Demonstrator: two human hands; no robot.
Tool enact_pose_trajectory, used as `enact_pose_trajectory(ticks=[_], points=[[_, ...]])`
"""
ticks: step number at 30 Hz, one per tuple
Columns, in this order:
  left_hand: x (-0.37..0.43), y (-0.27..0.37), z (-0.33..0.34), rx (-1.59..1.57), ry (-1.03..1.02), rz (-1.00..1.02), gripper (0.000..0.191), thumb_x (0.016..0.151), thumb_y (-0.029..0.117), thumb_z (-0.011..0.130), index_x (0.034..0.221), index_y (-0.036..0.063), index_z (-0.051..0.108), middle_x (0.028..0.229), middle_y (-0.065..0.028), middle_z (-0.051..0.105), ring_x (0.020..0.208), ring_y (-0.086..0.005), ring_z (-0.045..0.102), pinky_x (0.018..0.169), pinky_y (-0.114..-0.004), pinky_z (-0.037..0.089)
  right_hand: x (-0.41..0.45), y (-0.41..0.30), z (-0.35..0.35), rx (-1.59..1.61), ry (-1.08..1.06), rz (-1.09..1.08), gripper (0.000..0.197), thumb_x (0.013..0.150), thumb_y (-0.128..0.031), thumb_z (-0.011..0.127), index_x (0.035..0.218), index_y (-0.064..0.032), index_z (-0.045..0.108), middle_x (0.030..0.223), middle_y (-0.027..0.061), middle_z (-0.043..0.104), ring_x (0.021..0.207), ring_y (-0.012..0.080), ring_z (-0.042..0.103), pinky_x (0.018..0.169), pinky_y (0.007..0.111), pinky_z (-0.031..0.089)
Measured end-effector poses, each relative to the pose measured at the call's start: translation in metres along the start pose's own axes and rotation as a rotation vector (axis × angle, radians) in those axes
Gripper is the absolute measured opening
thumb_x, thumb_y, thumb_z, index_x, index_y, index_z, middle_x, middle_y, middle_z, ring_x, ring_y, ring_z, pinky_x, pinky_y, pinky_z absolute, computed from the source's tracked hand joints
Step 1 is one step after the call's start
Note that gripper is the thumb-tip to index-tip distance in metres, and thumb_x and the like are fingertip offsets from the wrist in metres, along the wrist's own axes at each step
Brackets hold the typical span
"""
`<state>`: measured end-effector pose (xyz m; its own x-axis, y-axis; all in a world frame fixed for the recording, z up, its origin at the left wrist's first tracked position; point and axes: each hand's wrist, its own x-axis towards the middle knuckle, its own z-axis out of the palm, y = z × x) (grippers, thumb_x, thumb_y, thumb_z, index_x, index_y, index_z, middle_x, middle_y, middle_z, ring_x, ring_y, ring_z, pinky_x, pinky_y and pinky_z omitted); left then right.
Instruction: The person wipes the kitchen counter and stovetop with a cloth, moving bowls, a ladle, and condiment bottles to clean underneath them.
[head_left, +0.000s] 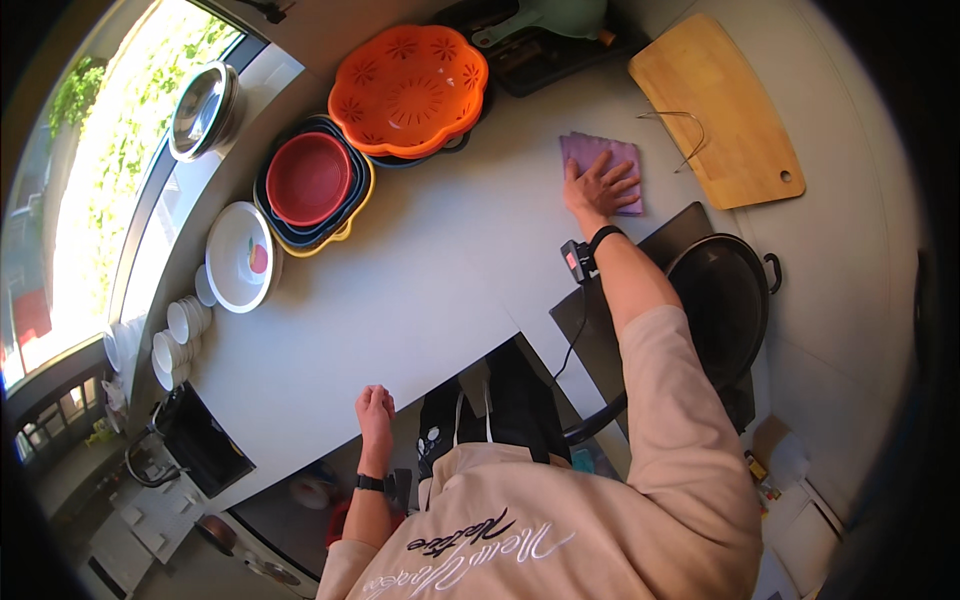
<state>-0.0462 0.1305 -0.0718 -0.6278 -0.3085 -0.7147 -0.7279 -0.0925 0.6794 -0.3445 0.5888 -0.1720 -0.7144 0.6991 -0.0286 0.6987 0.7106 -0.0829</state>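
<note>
My right hand (598, 187) lies flat with spread fingers on a folded purple cloth (600, 150), pressed against the pale countertop (450, 247). Beyond it, a wooden cutting board (724, 112) leans at the wall side, with a bent metal wire stand (694, 135) at its front. Below the cloth sits a large black pan (720, 307) on a dark cooktop (679, 232). At the counter's front edge, my left hand (375, 409) is curled closed with nothing visible in it.
An orange colander (409, 90), nested basins with a red bowl (309, 178) on top, a white bowl (238, 257) and stacked white cups (182, 321) line the back. Metal bowls (199, 111) stand on the windowsill. A black sink (202, 442) is at the left; the pan's handle (596, 421) projects past the front edge.
</note>
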Motion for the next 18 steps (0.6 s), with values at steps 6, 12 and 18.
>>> enact_pose_trajectory(ticks=[6,12,18], points=[[0.006,-0.025,-0.003,-0.075,0.080,-0.073,0.022,0.098,0.017,0.052,0.077,0.0091,0.051,0.062,0.0010,0.048,0.051,-0.0080,0.043,0.044,-0.023,0.032,0.047,-0.004,0.008,-0.046,0.037,0.000,0.080,0.091,-0.061,0.046,0.154,-0.0151,0.026,0.158,0.0300,0.014,0.144,0.0566,0.006,0.110,0.072,0.005],[0.010,-0.030,0.014,-0.036,0.015,-0.126,0.020,0.098,0.017,0.052,0.080,0.0091,0.053,0.062,-0.0003,0.050,0.049,-0.0084,0.043,0.044,-0.023,0.033,0.065,-0.027,0.026,-0.054,0.095,-0.303,0.078,0.092,-0.058,0.046,0.154,-0.0143,0.028,0.158,0.0255,0.020,0.144,0.0552,0.010,0.110,0.071,0.007],[0.016,-0.009,0.015,0.030,-0.016,-0.105,0.020,0.098,0.017,0.052,0.079,0.0090,0.052,0.062,0.0001,0.047,0.052,-0.0092,0.043,0.045,-0.024,0.034,0.057,-0.072,0.015,-0.006,0.078,-0.665,0.076,0.093,-0.055,0.049,0.153,-0.0123,0.031,0.158,0.0214,0.023,0.143,0.0505,0.017,0.111,0.068,0.014]])
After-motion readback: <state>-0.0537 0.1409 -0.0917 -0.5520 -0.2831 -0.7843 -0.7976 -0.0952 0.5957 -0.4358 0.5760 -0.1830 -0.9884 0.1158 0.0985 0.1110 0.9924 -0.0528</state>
